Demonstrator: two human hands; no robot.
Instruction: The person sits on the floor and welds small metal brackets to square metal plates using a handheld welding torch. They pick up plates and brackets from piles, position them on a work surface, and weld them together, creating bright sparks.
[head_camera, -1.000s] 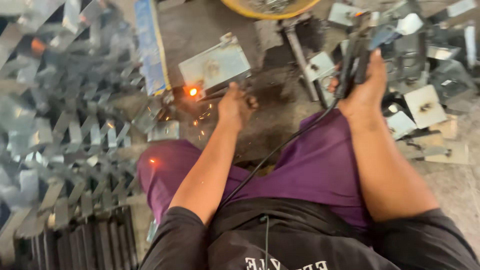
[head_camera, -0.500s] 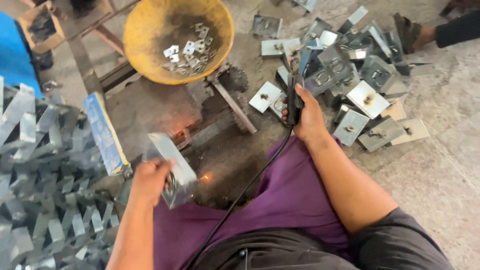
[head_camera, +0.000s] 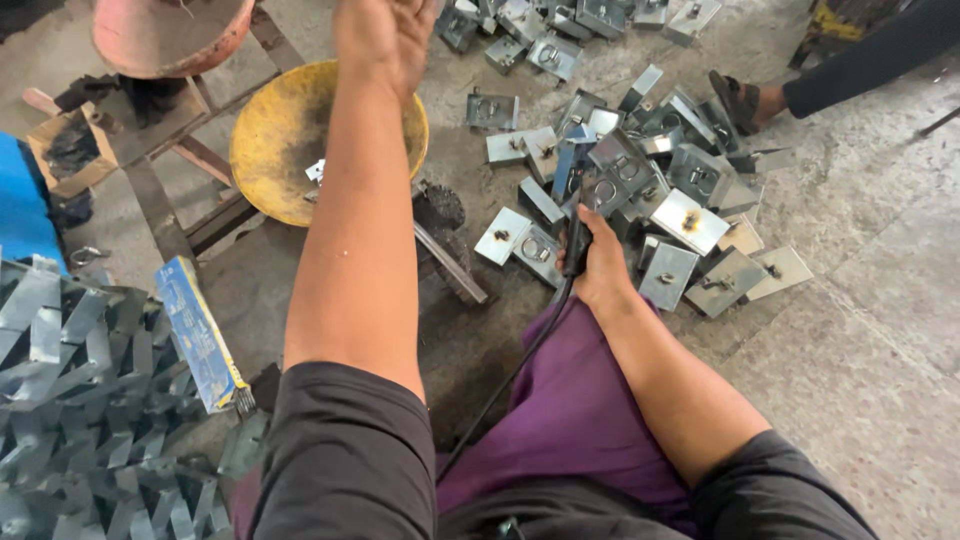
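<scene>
Since half a second ago the left hand has let go of the grey folded sheet-metal box and swung up past the dented yellow metal bowl; its fingers are cut off, grip can't tell. That box is now lost among the dull scuffed metal boxes right of the bowl. Right hand stays clamped on the black cabled welding holder beside them.

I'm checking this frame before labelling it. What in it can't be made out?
- Left hand: fingertips cut off by the head view's top edge.
- Yellow bowl: contents mostly hidden behind the left forearm.
- Right hand: the black tool it grips has its tip lost among the metal plates.
</scene>
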